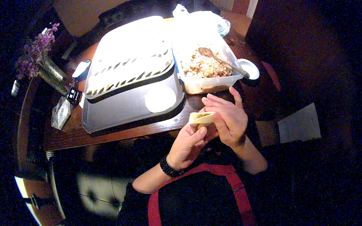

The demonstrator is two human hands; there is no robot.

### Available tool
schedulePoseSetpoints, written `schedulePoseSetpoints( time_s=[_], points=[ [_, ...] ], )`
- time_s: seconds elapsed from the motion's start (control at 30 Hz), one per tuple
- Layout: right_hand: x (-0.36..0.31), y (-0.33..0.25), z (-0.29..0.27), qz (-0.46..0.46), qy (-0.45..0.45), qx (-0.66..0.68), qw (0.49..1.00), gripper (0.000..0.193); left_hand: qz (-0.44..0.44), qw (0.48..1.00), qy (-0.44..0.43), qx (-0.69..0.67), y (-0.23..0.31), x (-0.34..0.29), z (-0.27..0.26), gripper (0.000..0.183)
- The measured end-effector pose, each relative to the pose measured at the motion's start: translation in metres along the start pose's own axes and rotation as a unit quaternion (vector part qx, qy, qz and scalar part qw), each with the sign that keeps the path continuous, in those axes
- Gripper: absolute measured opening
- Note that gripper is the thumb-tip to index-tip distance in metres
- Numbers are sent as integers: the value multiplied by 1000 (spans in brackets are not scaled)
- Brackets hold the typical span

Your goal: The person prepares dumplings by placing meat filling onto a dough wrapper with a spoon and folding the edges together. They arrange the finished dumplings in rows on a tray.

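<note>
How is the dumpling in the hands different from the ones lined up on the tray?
The dumpling in the hands is one alone, pinched between the left hand and right hand above the table edge. The dumplings on the tray are many, lying in neat rows, untouched. The held one looks yellowish; the rows look washed-out white under bright light. Both are pale folded dough.

Dumpling (201, 117) mostly hidden between left hand (189, 143) and right hand (226, 118), its filling out of sight; upper tray (130, 56) overexposed, its rows blurred; surroundings too dark to read; spoon (220, 59) bowl buried in filling.
</note>
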State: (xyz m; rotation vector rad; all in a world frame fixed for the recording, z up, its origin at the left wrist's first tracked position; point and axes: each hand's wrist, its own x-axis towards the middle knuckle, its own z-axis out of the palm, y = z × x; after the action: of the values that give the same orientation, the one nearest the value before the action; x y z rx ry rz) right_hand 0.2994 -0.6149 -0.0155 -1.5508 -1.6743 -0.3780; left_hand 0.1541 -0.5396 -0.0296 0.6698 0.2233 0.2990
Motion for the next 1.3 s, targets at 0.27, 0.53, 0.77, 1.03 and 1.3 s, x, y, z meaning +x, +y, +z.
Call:
schedulePoseSetpoints(
  time_s=[0.27, 0.53, 0.77, 1.03, 1.3],
  points=[
    [-4, 10, -10, 15, -15, -35, 999, 44, 121, 987, 41, 93, 14, 4, -6, 47],
    [1, 6, -5, -86, -64, -10, 994, 17, 136, 980, 38, 140, 9, 9, -7, 44],
    [-5, 0, 5, -45, -27, -8, 999, 19, 130, 983, 84, 99, 5, 14, -11, 33],
    [-11, -3, 10, -18, -61, -24, 998, 17, 137, 984, 82, 76, 3, 16, -14, 33],
    [-2, -4, -12, 76, -96, 28, 992, 43, 103, 992, 40, 62, 6, 10, -21, 36]
  ],
)
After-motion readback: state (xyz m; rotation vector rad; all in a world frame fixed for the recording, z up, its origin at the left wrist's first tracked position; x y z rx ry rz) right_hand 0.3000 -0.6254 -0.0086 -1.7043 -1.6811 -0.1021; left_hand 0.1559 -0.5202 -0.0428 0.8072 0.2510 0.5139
